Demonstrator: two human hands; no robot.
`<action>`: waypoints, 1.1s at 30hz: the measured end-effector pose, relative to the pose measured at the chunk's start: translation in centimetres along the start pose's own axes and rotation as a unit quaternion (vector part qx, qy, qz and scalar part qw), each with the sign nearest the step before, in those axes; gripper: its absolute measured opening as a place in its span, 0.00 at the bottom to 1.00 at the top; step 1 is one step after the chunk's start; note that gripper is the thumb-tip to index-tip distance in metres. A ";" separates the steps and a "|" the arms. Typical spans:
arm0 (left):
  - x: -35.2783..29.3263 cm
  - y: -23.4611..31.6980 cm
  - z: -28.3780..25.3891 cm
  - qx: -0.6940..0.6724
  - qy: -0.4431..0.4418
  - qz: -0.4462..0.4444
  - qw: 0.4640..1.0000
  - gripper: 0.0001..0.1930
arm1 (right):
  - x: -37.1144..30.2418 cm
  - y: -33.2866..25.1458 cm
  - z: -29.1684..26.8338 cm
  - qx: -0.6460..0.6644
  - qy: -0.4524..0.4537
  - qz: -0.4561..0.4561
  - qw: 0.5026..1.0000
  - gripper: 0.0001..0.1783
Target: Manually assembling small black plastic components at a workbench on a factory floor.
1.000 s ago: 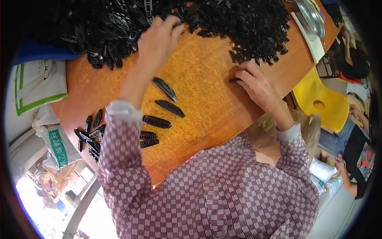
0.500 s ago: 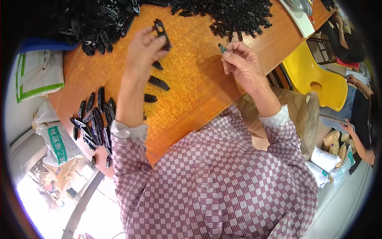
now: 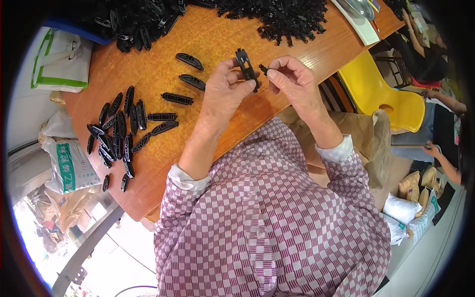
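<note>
Between the thumb and fingers of my left hand (image 3: 226,93) is a long black plastic piece (image 3: 245,68) with openings along it, tilted upright. My right hand (image 3: 293,84) pinches a small black plastic clip (image 3: 263,70) just right of the long piece; whether the two touch I cannot tell. Left of my hands, similar long black pieces (image 3: 177,98) lie singly on the wooden table (image 3: 148,69). Farther left is a loose cluster of the same pieces (image 3: 118,133).
Heaps of black long pieces (image 3: 141,22) and small black parts (image 3: 277,17) cover the table's far side. A white bag with green trim (image 3: 64,64) stands at the left. On the right are a yellow chair (image 3: 381,94) and another person's arm (image 3: 443,161).
My left hand has come right and nearer, bringing the long black piece beside the small clip. The right hand has shifted slightly, still pinching the clip.
</note>
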State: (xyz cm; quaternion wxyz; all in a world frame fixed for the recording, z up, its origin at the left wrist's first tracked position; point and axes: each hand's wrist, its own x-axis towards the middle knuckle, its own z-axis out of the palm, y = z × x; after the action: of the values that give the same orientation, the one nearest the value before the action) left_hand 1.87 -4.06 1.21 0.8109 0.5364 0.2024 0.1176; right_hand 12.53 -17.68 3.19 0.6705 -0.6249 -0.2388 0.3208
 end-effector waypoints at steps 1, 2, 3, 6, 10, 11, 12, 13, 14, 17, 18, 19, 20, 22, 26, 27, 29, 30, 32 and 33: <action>-0.2 -0.1 0.2 0.035 0.001 0.017 0.999 0.24 | -0.1 -0.2 0.0 -0.023 -0.004 -0.008 1.000 0.07; -0.4 -0.1 0.5 0.036 0.000 0.019 0.999 0.24 | -0.2 -0.4 -0.1 -0.045 -0.009 -0.016 0.999 0.07; -0.6 -0.1 0.7 0.043 0.009 0.022 0.999 0.24 | -0.3 -0.5 0.0 -0.046 -0.008 -0.017 0.999 0.07; -1.0 0.0 1.0 0.048 0.020 0.020 0.998 0.25 | -0.6 -0.8 0.2 0.015 -0.008 0.004 1.000 0.06; -1.4 -0.7 0.8 0.066 0.007 0.042 0.997 0.27 | -0.3 -1.9 -1.0 -0.227 -0.078 -0.132 0.962 0.04; -1.6 -0.8 0.7 0.065 0.007 0.038 0.997 0.27 | 0.0 -2.3 -1.2 -0.353 -0.133 -0.221 0.899 0.03; -1.8 -0.7 0.6 0.097 -0.003 0.039 0.995 0.28 | 0.1 -2.3 -1.2 -0.352 -0.134 -0.217 0.901 0.03; -1.8 -0.6 0.7 0.127 -0.018 0.041 0.991 0.28 | 0.2 -2.3 -1.4 -0.387 -0.163 -0.229 0.878 0.04; -1.9 -0.5 0.9 0.126 -0.020 0.038 0.991 0.28 | 0.3 -2.4 -1.4 -0.421 -0.192 -0.240 0.854 0.04; -2.0 -0.5 1.1 0.239 -0.030 0.035 0.970 0.26 | 0.4 -2.8 -1.7 -0.444 -0.207 -0.252 0.835 0.05; -1.9 -0.7 1.1 0.257 -0.036 0.042 0.965 0.26 | 0.6 -2.9 -1.9 -0.458 -0.223 -0.253 0.823 0.05; -1.9 -0.8 1.2 0.276 -0.042 0.048 0.959 0.25 | 0.6 -3.0 -1.9 -0.457 -0.222 -0.250 0.824 0.05; -2.0 -0.8 1.2 0.275 -0.043 0.045 0.959 0.25 | 0.8 -3.0 -1.9 -0.467 -0.231 -0.252 0.815 0.05; -2.0 -0.4 1.2 0.275 -0.053 0.050 0.959 0.25 | 1.1 -2.9 -2.0 -0.476 -0.241 -0.255 0.807 0.05; -1.8 -1.8 0.9 0.231 -0.031 0.076 0.970 0.25 | 1.6 -1.5 -1.7 -0.436 -0.223 -0.241 0.838 0.11; -1.7 -1.8 1.0 0.186 -0.013 0.038 0.982 0.24 | 1.5 -0.8 -1.7 -0.408 -0.180 -0.238 0.863 0.14; -1.5 -2.4 0.8 0.097 0.004 0.013 0.995 0.26 | 0.8 -0.1 -0.8 -0.306 -0.123 -0.136 0.934 0.19; -1.5 -2.5 0.8 0.098 0.003 0.016 0.995 0.26 | 0.7 0.3 -0.6 -0.193 -0.063 -0.029 0.979 0.24; -1.4 -2.5 1.0 0.128 0.018 0.010 0.992 0.29 | 0.7 2.0 -0.9 -0.119 -0.092 -0.014 0.988 0.27; -1.4 -2.7 1.1 0.108 0.002 0.030 0.994 0.33 | 0.5 2.4 -0.6 -0.044 -0.101 0.020 0.994 0.25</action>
State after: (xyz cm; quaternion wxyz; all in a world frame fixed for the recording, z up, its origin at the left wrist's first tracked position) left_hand 1.06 -6.59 -0.64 0.7439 0.6265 0.1990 0.1207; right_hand 12.95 -17.68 0.74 0.6082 -0.6226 -0.3071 0.3847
